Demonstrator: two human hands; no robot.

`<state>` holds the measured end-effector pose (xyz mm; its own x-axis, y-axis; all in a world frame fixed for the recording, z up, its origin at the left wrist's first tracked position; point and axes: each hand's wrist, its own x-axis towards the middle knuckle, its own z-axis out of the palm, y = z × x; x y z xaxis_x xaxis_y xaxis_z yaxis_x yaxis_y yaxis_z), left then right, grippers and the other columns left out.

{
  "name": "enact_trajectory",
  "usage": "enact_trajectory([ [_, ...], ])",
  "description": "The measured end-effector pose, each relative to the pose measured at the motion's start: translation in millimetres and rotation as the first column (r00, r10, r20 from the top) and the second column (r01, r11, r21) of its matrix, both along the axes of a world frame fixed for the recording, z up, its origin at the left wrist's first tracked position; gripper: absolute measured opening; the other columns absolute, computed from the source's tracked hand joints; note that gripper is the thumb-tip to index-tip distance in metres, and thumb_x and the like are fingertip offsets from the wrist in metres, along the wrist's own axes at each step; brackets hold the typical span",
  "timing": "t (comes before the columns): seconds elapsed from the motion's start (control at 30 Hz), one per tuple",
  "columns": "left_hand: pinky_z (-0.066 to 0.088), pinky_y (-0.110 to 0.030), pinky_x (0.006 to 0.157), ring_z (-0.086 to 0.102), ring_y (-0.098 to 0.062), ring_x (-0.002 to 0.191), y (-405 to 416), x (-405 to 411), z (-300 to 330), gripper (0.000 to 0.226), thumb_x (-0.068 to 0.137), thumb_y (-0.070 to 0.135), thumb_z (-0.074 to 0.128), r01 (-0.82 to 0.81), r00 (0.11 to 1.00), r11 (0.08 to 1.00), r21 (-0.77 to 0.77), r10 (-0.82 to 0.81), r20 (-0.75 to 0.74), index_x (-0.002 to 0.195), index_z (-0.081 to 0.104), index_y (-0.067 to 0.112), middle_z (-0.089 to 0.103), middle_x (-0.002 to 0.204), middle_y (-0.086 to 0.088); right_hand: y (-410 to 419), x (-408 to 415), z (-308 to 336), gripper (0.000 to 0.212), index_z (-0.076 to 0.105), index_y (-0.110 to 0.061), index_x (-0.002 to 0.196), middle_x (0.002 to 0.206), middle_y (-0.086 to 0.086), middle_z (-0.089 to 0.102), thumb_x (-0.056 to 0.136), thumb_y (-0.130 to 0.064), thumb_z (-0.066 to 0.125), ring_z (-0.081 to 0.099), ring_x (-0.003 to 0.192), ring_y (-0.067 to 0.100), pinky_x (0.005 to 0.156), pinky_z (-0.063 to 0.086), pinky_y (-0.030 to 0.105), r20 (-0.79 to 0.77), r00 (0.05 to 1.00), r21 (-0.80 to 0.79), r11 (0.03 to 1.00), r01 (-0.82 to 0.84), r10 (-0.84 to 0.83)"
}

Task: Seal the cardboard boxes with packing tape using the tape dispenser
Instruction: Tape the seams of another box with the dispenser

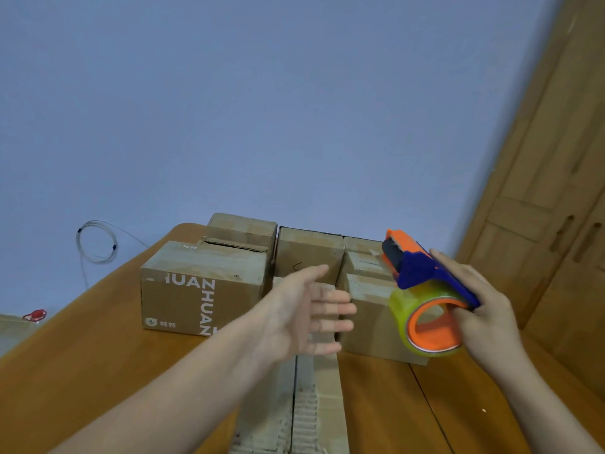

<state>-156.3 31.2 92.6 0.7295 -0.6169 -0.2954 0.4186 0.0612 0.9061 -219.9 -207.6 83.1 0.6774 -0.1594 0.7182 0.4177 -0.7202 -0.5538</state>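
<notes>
Right hand (484, 309) is gripping the tape dispenser (422, 290) above the boxes (203, 283) crowding the table (82, 355); left hand (304, 309) is hovering, fingers spread, over the nearest box (324, 404); a wire coil (96, 241) is hanging on the wall.

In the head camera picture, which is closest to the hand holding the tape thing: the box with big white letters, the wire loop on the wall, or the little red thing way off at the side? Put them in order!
From the right hand, which holds the tape dispenser:
1. Box with white letters, on the table, to its left.
2. Wire loop, on the wall beyond that box.
3. Red thing, at the far left edge.
</notes>
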Motion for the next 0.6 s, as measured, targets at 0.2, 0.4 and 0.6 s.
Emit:
enact_trajectory([
  [0.2,0.049,-0.031,0.07,0.061,-0.013,0.065,-16,-1,18,0.052,0.096,0.054,0.04,-0.023,0.948,1.0,0.006,0.02,0.319,0.092,0.068,0.01,0.07,0.077,-0.001,8,7,-5,0.066,0.069,-0.054,0.088,0.079,-0.03,0.067,0.059,0.001,0.048,0.06,0.071,-0.009,0.059,0.041,0.005,-0.087,0.995,0.197,0.98,-0.025,0.043],
  [0.4,0.049,-0.03,0.066,0.058,-0.014,0.059,-22,6,30,0.067,0.088,0.07,0.039,0.045,0.942,0.993,0.106,-0.077,0.328,0.079,0.067,0.01,0.068,0.068,0.0,8,13,-13,0.072,0.062,-0.035,0.103,0.08,-0.026,0.068,0.074,0.029,0.044,0.059,0.067,-0.003,0.054,0.042,0.01,-0.134,0.987,0.218,0.974,-0.055,0.085],
  [0.6,0.054,-0.03,0.066,0.058,-0.012,0.061,-19,18,27,0.042,0.094,0.049,0.05,0.111,0.914,0.989,0.097,-0.14,0.382,0.082,0.063,0.012,0.065,0.066,0.002,12,19,-15,0.062,0.059,-0.042,0.11,0.095,-0.028,0.067,0.062,-0.005,0.045,0.058,0.09,-0.009,0.063,0.044,0.005,-0.126,0.986,0.165,0.983,-0.084,0.106],
])
